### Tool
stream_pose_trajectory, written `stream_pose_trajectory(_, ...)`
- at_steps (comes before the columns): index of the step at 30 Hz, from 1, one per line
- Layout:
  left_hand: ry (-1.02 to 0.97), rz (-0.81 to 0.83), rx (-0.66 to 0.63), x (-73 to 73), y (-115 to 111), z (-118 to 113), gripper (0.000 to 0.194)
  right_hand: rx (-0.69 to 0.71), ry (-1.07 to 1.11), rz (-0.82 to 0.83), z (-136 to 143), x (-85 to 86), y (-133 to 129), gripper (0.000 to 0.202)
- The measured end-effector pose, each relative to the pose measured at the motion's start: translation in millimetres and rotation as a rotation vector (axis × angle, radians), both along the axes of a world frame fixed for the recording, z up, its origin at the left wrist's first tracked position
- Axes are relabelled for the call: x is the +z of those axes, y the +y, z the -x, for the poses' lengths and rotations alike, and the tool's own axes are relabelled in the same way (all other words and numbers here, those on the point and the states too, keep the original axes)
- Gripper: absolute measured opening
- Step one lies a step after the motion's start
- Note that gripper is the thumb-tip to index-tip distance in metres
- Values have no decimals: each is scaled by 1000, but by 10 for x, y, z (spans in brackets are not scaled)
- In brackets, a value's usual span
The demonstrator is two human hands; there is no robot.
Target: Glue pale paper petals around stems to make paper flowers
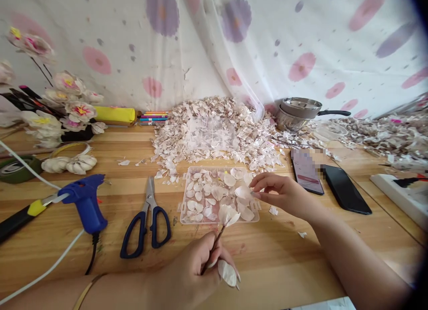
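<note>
My left hand (209, 261), closed, grips the thin brown stem of a handmade flower (228, 215) with pale petals at its top. A loose white petal (228, 273) also sits among the lower fingers of that hand. My right hand (279, 192) reaches over the right side of a clear compartment box (219, 221), thumb and fingertips pinched on a whitish petal (244, 192). More cream petals (197, 190) lie sorted in the box's compartments, just beyond the flower.
Left stand a blue glue gun (85, 203), scissors (149, 216), green tape (16, 168) and finished flowers (78, 109). Behind is a heap of petal scraps (214, 106) with a clear tray (210, 134). Right are two phones (347, 189), a steel pan (296, 114) and a power strip (401, 198).
</note>
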State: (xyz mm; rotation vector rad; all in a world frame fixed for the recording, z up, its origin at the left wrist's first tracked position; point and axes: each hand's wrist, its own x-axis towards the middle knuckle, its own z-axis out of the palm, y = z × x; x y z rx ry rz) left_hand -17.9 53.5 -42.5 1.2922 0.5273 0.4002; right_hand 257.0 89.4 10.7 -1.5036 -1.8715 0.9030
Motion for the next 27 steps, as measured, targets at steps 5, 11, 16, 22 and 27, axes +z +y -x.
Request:
stream_pose_trajectory(5, -59, 119, 90, 71, 32, -32, 40, 169, 42, 70, 89, -74, -140, 15)
stream_pose_trajectory(11, -24, 206, 220, 93, 82, -38, 43, 180, -73, -117, 181, 0, -272, 13)
stream_pose_trajectory(16, -4, 173, 145, 39, 75, -35, 39, 376, -75, -218, 389, 65, -457, 15)
stream_pose_trajectory(22, 47, 55, 105, 41, 30, -10, 39, 404, -307, -340, 675, -65, -613, 19)
stream_pose_trajectory(27, 1, 153, 82, 68, 29, -3, 35, 305, -315, -329, 526, -47, -528, 20)
